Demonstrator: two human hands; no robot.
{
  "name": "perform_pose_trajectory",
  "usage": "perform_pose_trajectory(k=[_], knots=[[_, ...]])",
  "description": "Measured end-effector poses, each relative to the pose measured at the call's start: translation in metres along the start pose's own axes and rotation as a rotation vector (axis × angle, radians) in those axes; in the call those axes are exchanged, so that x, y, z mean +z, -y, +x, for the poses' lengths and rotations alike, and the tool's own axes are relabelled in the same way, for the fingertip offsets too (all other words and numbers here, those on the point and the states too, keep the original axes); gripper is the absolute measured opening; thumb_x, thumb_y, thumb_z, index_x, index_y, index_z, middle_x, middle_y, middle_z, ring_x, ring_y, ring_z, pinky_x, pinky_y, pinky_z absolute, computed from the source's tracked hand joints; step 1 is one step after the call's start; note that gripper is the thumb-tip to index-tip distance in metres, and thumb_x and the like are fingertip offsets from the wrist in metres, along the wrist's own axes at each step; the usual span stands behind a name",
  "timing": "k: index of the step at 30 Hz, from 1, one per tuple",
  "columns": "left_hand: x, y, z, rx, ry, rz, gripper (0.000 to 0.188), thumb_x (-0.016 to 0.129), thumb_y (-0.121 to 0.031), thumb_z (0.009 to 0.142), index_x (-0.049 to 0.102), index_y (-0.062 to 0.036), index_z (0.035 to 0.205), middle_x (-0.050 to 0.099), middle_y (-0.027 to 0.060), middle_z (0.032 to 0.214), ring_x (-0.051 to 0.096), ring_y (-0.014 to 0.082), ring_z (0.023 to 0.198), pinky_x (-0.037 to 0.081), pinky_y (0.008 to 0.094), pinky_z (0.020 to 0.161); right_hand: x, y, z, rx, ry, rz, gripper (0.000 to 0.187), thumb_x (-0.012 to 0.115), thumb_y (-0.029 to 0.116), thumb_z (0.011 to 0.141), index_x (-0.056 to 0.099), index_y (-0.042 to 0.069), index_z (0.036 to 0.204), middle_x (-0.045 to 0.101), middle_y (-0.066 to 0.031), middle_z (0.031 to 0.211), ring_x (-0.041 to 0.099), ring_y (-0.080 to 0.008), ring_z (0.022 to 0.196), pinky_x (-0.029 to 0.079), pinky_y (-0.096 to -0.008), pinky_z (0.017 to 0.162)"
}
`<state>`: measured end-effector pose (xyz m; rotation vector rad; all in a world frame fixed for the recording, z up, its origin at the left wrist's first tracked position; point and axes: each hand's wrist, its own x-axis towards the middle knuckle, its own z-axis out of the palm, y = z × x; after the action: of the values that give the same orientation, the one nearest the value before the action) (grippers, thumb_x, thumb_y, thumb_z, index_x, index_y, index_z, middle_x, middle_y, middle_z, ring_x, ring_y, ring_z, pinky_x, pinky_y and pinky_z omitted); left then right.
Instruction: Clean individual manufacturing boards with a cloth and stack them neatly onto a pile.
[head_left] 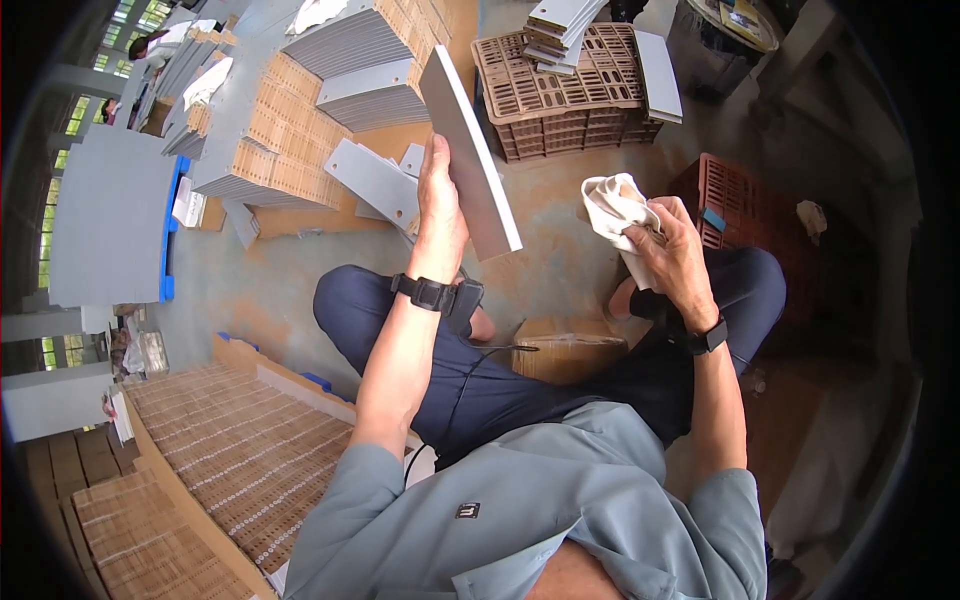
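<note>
My left hand (440,195) grips a long grey board (465,160) with a pale edge, held up and tilted in front of me. Its thumb lies on the near side; the other fingers are mostly hidden. In my right hand (682,252) is a crumpled cream cloth (617,212), pinched between thumb and fingers, apart from the board. Beyond the left hand, loose grey boards with holes (372,180) lie overlapping beside a tall stack of similar boards (290,135).
A brown plastic crate (560,125) stands ahead with several boards (560,30) on top. A red crate (725,195) is at the right. A cardboard box (568,355) sits between my legs. Stacked wood-patterned pieces (230,440) fill the lower left; a blue-edged grey stack (105,215) stands far left.
</note>
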<state>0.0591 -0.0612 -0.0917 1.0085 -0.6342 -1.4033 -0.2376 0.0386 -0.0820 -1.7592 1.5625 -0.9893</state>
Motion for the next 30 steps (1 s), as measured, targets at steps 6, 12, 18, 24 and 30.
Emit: perform_pose_trajectory(k=[6, 12, 18, 24, 30], knots=[[0.002, 0.007, -0.022, -0.342, 0.576, -0.743, 0.053, 0.048, -0.034, 0.106, 0.038, -0.0044, 0.148, 0.052, 0.0109, 0.099, 0.051, 0.0148, 0.075, 0.048, 0.0245, 0.057, 0.019, 0.038, 0.000, -0.328, -0.105, 0.180, 0.038, 0.078, 0.002, 0.082, 0.066, 0.002, 0.118, 0.057, -0.0116, 0.113, 0.060, -0.0263, 0.104, 0.053, -0.0347, 0.088], [0.025, 0.011, -0.037, -0.360, 0.888, -0.711, 0.061, 0.038, -0.050, 0.107, 0.039, -0.0055, 0.149, 0.053, 0.0152, 0.134, 0.055, 0.0264, 0.123, 0.056, 0.0373, 0.095, 0.063, 0.095, 0.024, -0.711, 0.158, 0.058, 0.056, 0.081, 0.008, 0.071, 0.064, 0.013, 0.123, 0.056, -0.0075, 0.114, 0.060, -0.0297, 0.100, 0.053, -0.0414, 0.083], [-0.007, 0.038, -0.065, -0.383, 0.359, -0.443, 0.064, 0.036, -0.055, 0.106, 0.043, -0.0050, 0.145, 0.053, 0.0154, 0.137, 0.057, 0.0281, 0.123, 0.056, 0.0383, 0.095, 0.070, 0.090, 0.055, -0.719, 0.080, 0.016, 0.045, 0.079, 0.019, 0.080, 0.065, 0.012, 0.122, 0.058, -0.0085, 0.114, 0.061, -0.0294, 0.102, 0.053, -0.0403, 0.085], [0.031, 0.008, -0.071, -0.457, 0.627, -0.359, 0.074, 0.043, -0.059, 0.100, 0.041, -0.0018, 0.146, 0.058, 0.0227, 0.127, 0.063, 0.0273, 0.097, 0.058, 0.0419, 0.080, 0.033, 0.082, 0.096, -0.589, -0.158, -0.099, 0.034, 0.076, 0.020, 0.087, 0.065, 0.009, 0.117, 0.060, -0.0096, 0.112, 0.064, -0.0282, 0.099, 0.055, -0.0392, 0.080], [0.033, 0.018, -0.068, -0.510, 0.683, -0.393, 0.082, 0.048, -0.057, 0.096, 0.038, 0.0024, 0.151, 0.055, 0.0276, 0.136, 0.064, 0.0342, 0.107, 0.058, 0.0455, 0.093, -0.018, -0.023, 0.163, -0.170, -0.405, -0.066, 0.032, 0.070, 0.029, 0.095, 0.071, 0.006, 0.117, 0.064, -0.0127, 0.107, 0.064, -0.0269, 0.097, 0.052, -0.0372, 0.087]])
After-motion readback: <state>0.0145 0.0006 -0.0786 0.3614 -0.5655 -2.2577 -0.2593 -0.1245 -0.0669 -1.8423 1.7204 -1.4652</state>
